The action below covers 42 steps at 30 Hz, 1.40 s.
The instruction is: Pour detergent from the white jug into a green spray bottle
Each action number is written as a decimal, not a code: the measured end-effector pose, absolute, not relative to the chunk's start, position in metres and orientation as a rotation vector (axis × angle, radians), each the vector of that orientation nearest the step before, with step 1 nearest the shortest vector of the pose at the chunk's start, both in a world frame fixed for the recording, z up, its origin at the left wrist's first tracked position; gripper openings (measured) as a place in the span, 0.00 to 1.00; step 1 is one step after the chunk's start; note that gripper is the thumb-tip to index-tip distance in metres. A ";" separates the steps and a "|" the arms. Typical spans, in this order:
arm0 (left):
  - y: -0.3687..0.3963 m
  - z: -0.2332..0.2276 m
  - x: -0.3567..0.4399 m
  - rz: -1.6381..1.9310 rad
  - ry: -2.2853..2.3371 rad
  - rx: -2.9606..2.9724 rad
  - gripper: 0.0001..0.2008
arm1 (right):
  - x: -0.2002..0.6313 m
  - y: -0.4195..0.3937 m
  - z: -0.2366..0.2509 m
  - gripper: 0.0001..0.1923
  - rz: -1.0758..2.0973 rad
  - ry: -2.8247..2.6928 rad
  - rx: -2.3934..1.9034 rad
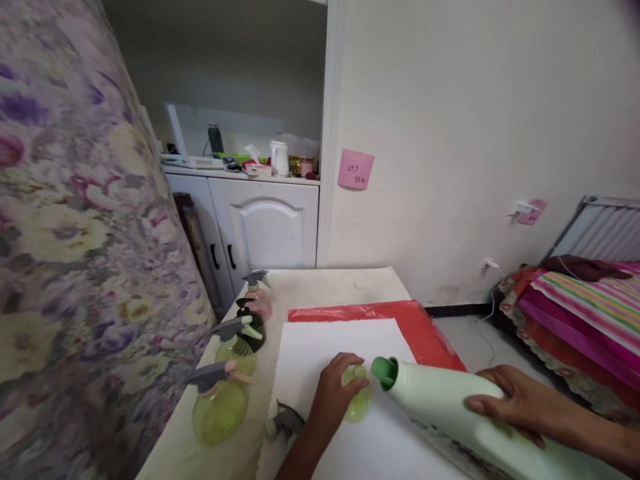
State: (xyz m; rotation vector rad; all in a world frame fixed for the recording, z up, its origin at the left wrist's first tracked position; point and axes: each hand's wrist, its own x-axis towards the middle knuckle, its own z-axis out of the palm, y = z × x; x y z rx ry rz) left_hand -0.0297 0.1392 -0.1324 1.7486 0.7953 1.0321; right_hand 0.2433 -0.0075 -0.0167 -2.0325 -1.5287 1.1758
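Observation:
My left hand is closed around the neck of a small yellow-green spray bottle, whose top is off. The bottle stands on a white sheet. In my right hand is a large pale green detergent bottle, tilted nearly level. Its uncapped mouth with a green pouring spout points left, close to the small bottle and apart from it. No liquid stream shows. A grey spray head lies on the sheet left of my left wrist.
Several spray bottles line the table's left side: a yellow-green one, another yellow-green one, a black one and a pink one. Red plastic lies under the sheet. A floral curtain hangs left; a bed stands right.

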 end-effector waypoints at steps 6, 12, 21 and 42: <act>0.141 -0.137 -0.030 0.995 0.767 1.770 0.12 | 0.246 0.001 -0.021 0.23 1.166 -1.598 -2.065; 0.137 -0.129 -0.031 0.968 0.787 1.794 0.09 | 0.249 0.000 -0.021 0.23 1.198 -1.613 -2.031; 0.118 -0.122 -0.050 0.836 0.890 1.758 0.10 | 0.238 -0.012 -0.004 0.25 1.195 -1.609 -2.103; 0.121 -0.131 -0.051 0.893 0.729 1.608 0.10 | 0.232 -0.002 -0.009 0.26 1.207 -1.735 -2.112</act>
